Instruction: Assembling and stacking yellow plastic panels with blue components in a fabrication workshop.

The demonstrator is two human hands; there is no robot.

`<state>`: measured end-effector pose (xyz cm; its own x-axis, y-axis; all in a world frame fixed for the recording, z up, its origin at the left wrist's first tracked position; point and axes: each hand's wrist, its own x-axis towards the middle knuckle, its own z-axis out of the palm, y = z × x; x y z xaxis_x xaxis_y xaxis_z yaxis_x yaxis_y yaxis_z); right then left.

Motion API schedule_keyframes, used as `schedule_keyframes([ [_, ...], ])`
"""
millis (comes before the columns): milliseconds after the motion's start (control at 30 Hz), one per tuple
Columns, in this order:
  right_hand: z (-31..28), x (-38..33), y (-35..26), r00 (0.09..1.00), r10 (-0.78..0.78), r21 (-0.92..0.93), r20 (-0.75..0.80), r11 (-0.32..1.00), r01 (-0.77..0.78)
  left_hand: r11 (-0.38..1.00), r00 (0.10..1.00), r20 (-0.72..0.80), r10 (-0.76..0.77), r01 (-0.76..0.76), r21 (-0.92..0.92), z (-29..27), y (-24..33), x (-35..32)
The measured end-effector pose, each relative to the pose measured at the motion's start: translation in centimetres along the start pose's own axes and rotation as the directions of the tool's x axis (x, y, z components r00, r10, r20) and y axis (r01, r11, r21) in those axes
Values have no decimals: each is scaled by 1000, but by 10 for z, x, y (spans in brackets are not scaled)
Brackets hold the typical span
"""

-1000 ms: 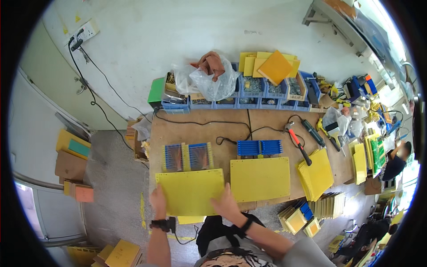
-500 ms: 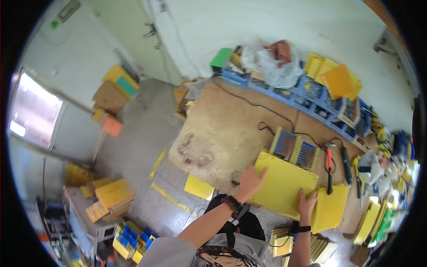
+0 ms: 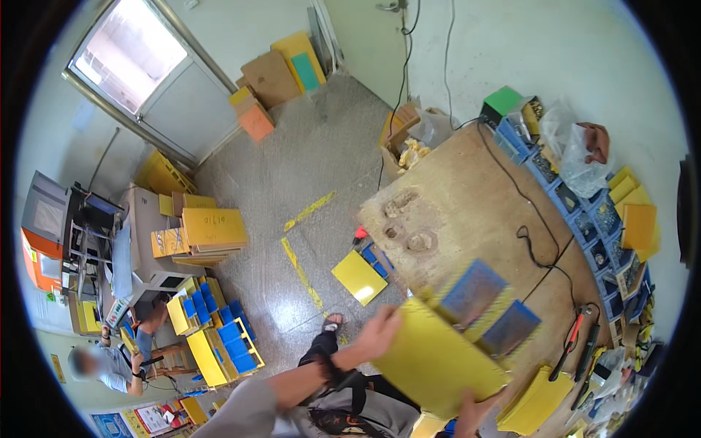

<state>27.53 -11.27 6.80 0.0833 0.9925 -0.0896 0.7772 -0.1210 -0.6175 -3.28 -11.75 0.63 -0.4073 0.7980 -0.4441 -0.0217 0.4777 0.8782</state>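
Observation:
A flat yellow board (image 3: 438,361) with two blue panels (image 3: 475,290) in yellow-edged frames at its far side is held between my hands. My left hand (image 3: 377,334) grips its left edge, fingers closed. At its near right edge my right hand (image 3: 469,415) is closed on it; this hand is smeared by motion and partly cut off from view. The board overlaps the front of the worktable (image 3: 467,190) and looks tilted. More yellow boards (image 3: 537,398) lie on the table to the right, beside red-handled pliers (image 3: 569,343) and a dark hand tool (image 3: 586,352).
Blue bins (image 3: 584,226) of small parts line the table's far right side, with a clear plastic bag (image 3: 566,146). A cable (image 3: 511,179) crosses the tabletop. Left on the floor are stacked yellow boards (image 3: 215,228) and yellow-blue units (image 3: 226,343). A seated person (image 3: 117,361) works at far left.
My view has swung left. The yellow board with its blue panels has come away from its place on the table towards me, in both hands. A person at far left now shows.

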Motion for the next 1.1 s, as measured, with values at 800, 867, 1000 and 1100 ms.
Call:
schedule_keyframes([
  [800, 747, -10, 162, 254, 297, 110, 921, 426, -898, 902, 966, -50, -252, 253, 350, -255, -582, 341],
  [867, 781, 13, 193, 200, 293, 98, 935, 331, -939, 891, 958, -51, -282, 281, 356, -235, -619, 383],
  [1000, 838, 21, 203, 309, 256, 136, 916, 525, -840, 907, 942, 18, -335, 317, 279, -237, -671, 426],
  [1100, 864, 7, 187, 311, 235, 93, 921, 641, -762, 883, 988, -58, -143, 154, 444, -285, -700, 434],
])
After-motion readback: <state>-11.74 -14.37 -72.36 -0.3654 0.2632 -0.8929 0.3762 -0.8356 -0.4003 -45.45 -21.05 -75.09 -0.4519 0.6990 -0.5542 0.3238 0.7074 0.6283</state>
